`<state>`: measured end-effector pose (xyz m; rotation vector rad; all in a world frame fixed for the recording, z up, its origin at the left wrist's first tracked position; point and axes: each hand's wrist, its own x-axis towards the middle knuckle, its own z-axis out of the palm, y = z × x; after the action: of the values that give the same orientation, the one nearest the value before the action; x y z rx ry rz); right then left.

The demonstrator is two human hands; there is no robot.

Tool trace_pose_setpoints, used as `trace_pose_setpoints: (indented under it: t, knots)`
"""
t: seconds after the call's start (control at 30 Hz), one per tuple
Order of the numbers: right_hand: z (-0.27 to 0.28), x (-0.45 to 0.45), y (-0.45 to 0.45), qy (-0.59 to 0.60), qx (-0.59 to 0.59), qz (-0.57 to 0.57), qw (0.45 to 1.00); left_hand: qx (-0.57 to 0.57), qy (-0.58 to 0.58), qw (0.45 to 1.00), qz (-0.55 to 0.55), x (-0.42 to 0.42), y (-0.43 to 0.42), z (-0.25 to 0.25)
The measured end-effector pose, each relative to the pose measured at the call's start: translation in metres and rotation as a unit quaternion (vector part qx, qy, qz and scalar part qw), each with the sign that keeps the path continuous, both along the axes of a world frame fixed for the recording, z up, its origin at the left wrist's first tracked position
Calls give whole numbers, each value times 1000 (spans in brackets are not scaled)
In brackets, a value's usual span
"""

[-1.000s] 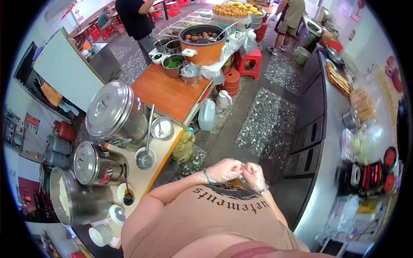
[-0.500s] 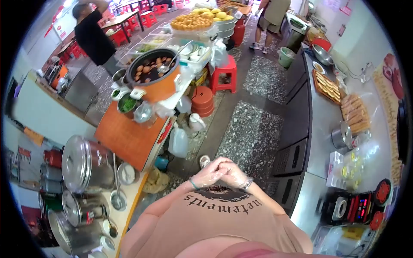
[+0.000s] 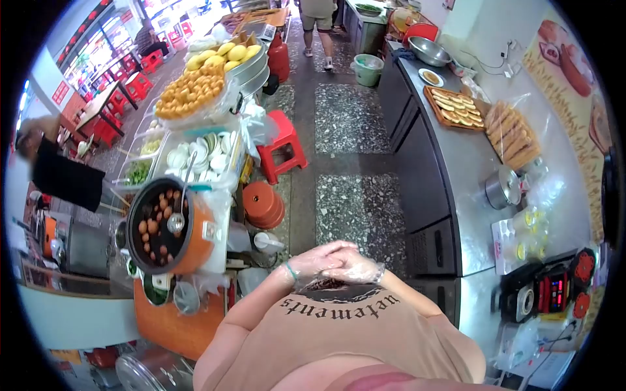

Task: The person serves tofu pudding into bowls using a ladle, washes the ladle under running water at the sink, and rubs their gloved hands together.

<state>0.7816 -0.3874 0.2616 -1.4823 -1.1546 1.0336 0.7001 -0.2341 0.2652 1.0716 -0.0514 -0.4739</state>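
Observation:
My left hand (image 3: 310, 263) and my right hand (image 3: 357, 268) are clasped together in front of my shirt, both in thin see-through plastic gloves. The fingers of each fold over the other, and no tool shows between them. To the left stands an orange pot (image 3: 201, 228) with eggs in dark liquid, a ladle (image 3: 176, 223) resting in it. Behind the pot are stacked white dishes (image 3: 203, 155) in a clear bin and a heap of golden fried pieces (image 3: 189, 94).
A red stool (image 3: 282, 140) and stacked round orange stools (image 3: 262, 203) stand left of the aisle. On the right, a steel counter (image 3: 473, 215) bears a tray of flat pastries (image 3: 453, 107), bagged fried dough sticks (image 3: 512, 135) and a lidded pot (image 3: 502, 188). Ahead, a person (image 3: 318, 26) walks.
My view has turned left and moved forward, bringing the orange pot closer and the steel pots mostly out of sight. My hands stay clasped, with the fingers slightly shifted.

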Motion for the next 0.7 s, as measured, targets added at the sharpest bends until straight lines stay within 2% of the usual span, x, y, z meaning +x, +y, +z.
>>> trace_pose_setpoints:
  t: [0.03, 0.1, 0.17, 0.23, 0.3, 0.37, 0.4, 0.43, 0.5, 0.53, 0.63, 0.67, 0.7]
  knots:
    - [-1, 19, 8, 4, 2, -4, 1000, 2, 4, 1000, -4, 20, 10, -1]
    - [-1, 61, 25, 5, -60, 23, 998, 212, -129, 966, -70, 66, 31, -7]
    - [-9, 107, 44, 13, -74, 14, 997, 194, -129, 970, -64, 111, 44, -19]
    - [-16, 156, 60, 28, -111, 4, 993, 154, -56, 986, -15, 157, 54, -25]
    - [-14, 210, 74, 3, -111, 1, 994, 123, -56, 991, -5, 212, 67, -42]
    - [-6, 265, 85, 48, -84, -1, 995, 120, -50, 991, -5, 270, 77, -33]
    - [-5, 324, 98, 25, -103, -8, 994, 119, 3, 993, 2, 325, 89, -19]
    - [-5, 349, 103, 25, -101, 2, 995, 122, 5, 992, 11, 349, 92, -5]
    - [-5, 402, 116, -30, 82, -29, 996, 226, 11, 974, 15, 401, 101, 10]
    - [4, 428, 121, -1, 16, -17, 1000, 264, -54, 962, 48, 424, 106, 3]
    - [0, 494, 155, 16, -16, 35, 999, 271, -83, 952, 112, 474, 130, -9]
    - [1, 512, 169, 12, -45, 60, 997, 316, -135, 930, 129, 491, 142, -15]
    - [-14, 525, 183, 22, 6, 54, 998, 314, -134, 929, 145, 506, 156, -22]
